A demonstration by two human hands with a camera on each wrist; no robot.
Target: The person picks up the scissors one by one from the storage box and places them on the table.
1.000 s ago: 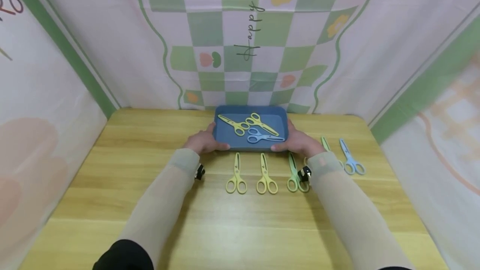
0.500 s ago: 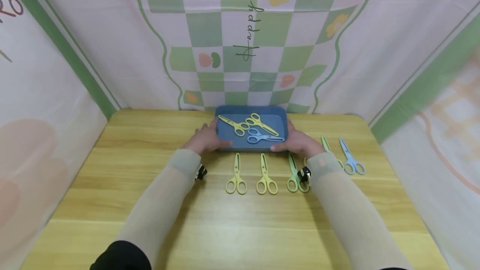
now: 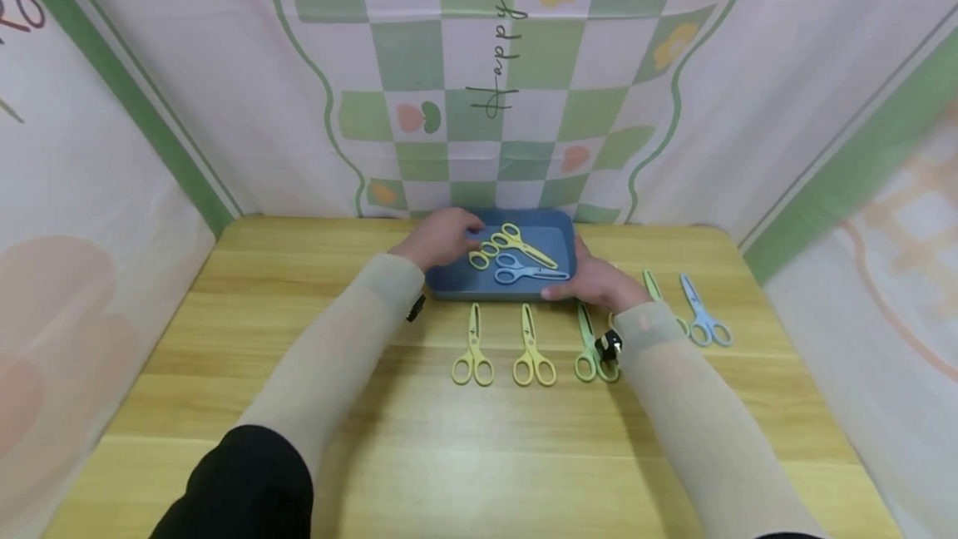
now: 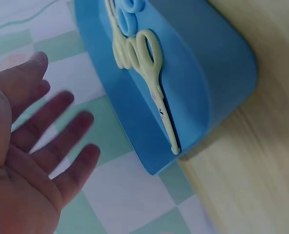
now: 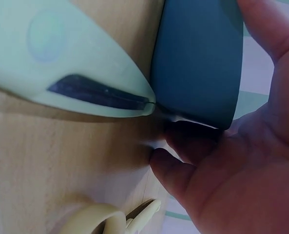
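At blue tray (image 3: 452,282) | left fingers (image 4: 78,168) spread apart, near yellow scissors (image 4: 153,80) | right fingers (image 5: 174,171) clamped on tray's right end

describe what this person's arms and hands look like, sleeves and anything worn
The left hand and right hand are bare, without gloves. The left sleeve and right sleeve are long, pale beige and look thin. Black cloth shows above the left one. A small dark device sits at the right wrist, another at the left.
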